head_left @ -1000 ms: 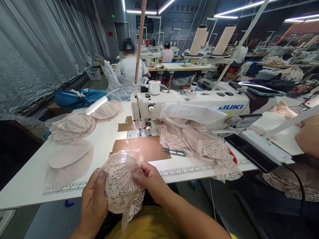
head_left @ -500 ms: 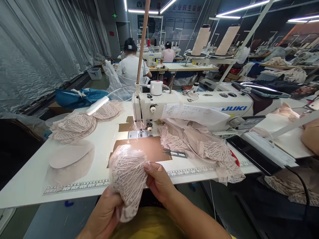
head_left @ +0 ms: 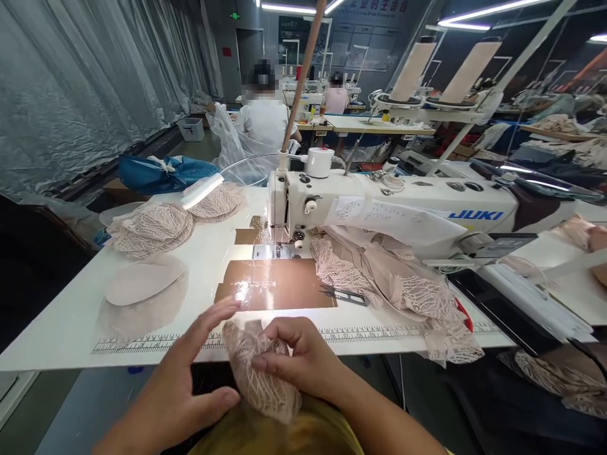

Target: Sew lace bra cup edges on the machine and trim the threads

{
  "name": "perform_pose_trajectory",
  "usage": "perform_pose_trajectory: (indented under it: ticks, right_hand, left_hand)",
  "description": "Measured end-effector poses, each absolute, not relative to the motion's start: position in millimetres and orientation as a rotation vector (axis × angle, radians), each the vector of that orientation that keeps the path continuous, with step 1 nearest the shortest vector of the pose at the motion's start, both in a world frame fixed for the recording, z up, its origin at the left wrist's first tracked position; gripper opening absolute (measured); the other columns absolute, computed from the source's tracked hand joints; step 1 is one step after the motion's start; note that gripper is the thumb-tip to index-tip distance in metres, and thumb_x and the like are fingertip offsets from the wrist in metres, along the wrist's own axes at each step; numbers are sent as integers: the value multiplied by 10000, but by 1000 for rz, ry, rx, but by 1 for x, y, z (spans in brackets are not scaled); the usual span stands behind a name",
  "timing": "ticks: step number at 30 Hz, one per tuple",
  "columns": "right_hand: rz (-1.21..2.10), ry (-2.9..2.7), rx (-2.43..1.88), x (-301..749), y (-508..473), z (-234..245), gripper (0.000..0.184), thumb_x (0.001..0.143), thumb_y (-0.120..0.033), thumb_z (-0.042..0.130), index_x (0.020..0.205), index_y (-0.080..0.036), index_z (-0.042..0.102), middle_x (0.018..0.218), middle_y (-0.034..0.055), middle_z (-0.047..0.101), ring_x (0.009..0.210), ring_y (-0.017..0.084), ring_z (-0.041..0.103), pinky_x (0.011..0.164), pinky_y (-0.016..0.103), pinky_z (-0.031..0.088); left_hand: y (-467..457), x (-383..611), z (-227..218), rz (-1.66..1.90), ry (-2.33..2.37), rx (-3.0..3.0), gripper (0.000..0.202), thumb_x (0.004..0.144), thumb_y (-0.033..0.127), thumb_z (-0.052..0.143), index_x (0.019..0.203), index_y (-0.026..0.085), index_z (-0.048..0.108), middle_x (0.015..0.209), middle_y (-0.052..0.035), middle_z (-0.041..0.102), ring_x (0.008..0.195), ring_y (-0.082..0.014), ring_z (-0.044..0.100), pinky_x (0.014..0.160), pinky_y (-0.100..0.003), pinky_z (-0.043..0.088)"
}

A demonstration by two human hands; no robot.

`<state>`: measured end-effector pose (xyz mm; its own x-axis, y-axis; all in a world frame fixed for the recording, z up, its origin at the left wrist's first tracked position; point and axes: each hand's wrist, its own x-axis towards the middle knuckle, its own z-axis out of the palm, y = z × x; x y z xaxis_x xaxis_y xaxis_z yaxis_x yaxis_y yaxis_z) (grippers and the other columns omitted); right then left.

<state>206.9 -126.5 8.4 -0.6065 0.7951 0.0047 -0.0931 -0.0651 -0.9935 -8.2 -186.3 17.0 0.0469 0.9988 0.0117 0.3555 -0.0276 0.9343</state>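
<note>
A beige lace fabric piece [head_left: 258, 388] hangs at the table's front edge, pinched between the thumb and fingers of my right hand [head_left: 303, 360]. My left hand [head_left: 183, 373] is just left of it, thumb and fingers spread apart with nothing between them. Beyond my hands stands a white sewing machine [head_left: 393, 202], its needle area above a brown plate [head_left: 279, 284]. Gathered lace and mesh fabric [head_left: 403, 287] lies under the machine's arm. Thread snips [head_left: 345, 294] rest beside that fabric.
At the left lie lace piles [head_left: 149, 230] and a smooth oval cup piece [head_left: 140, 284] on sheer fabric. A measuring tape strip [head_left: 142, 341] runs along the front edge. A black tablet-like panel [head_left: 507, 313] sits at right. A person in white [head_left: 263, 123] sits ahead.
My left hand has let go of the lace piece and opened. My right hand has brought the piece lower and closer to me. The view has shifted slightly left.
</note>
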Motion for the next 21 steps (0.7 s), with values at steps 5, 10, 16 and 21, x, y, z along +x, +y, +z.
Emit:
perform_pose_trajectory:
  ticks: [5, 10, 16, 21]
  right_hand:
    - [1486, -1776, -773, 202, -127, 10, 56, 776, -213, 668, 739, -176, 648, 699, -20, 596, 648, 120, 516, 607, 228, 383]
    - [1291, -1772, -853, 202, -118, 4, 120, 816, -227, 623, 711, -170, 640, 716, 11, 635, 650, 130, 556, 601, 232, 403]
    - [1171, -1758, -947, 200, -107, 4, 118, 770, -185, 639, 656, -158, 621, 681, 24, 665, 627, 139, 589, 588, 231, 417]
    - [1145, -1755, -1015, 202, -98, 6, 132, 756, -175, 637, 628, -157, 611, 650, 24, 667, 602, 142, 593, 570, 230, 417]
  left_hand:
    - [-174, 1, 15, 665, 1357, 1539, 199, 772, 353, 662, 925, 226, 658, 818, -21, 643, 938, -270, 594, 763, -267, 490]
    - [-161, 9, 17, 632, 1206, 1515, 204, 847, 384, 578, 785, 190, 593, 716, 15, 517, 673, -149, 477, 591, -208, 399]
    - [-142, 11, 26, 642, 1089, 1472, 249, 903, 398, 510, 814, 173, 569, 760, 13, 504, 701, -133, 455, 614, -207, 383]
    - [-130, 6, 27, 610, 1227, 1550, 277, 930, 387, 454, 792, 172, 563, 721, 18, 484, 669, -128, 428, 590, -214, 354]
